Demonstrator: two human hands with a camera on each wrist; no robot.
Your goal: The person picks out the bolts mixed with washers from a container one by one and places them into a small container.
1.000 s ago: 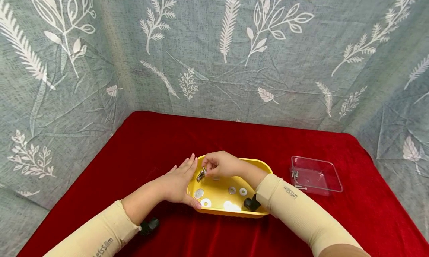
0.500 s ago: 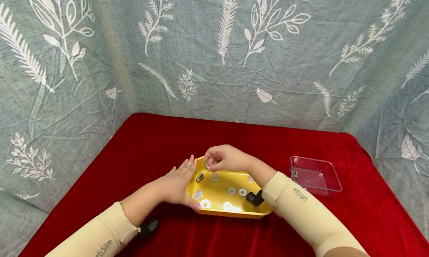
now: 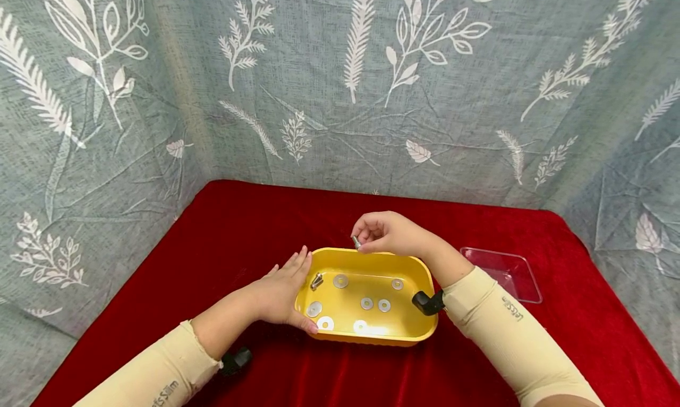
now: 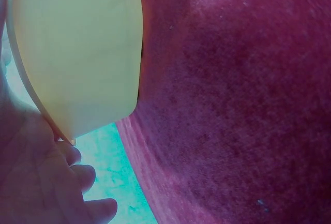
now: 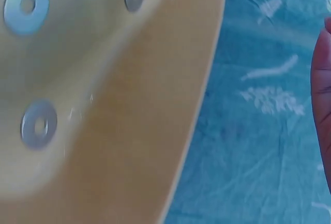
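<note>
My right hand (image 3: 393, 233) pinches a small metal bolt (image 3: 356, 242) between thumb and fingertips, over the back rim of a yellow plastic tub (image 3: 372, 340). My left hand (image 3: 278, 295) lies against the tub's left end, thumb on the front rim and fingers stretched along the back corner. In the left wrist view those fingertips reach past the tub's outer wall (image 4: 77, 53). Inside the tub, a couple of bolts (image 3: 317, 281) lie at the left. Several flat washers are spread over its floor, one washer (image 5: 49, 111) showing large in the right wrist view.
At the right stands a clear plastic box (image 3: 526, 277), its left part hidden behind my right forearm. Red cloth (image 3: 255, 218) covers the table, and a grey-green patterned curtain (image 3: 329, 141) hangs behind it. Black wrist mounts (image 3: 427, 302) show at both sleeves.
The right hand has lifted a bolt from the tub's left end and carried it up and right past the back rim. The left hand stays in place.
</note>
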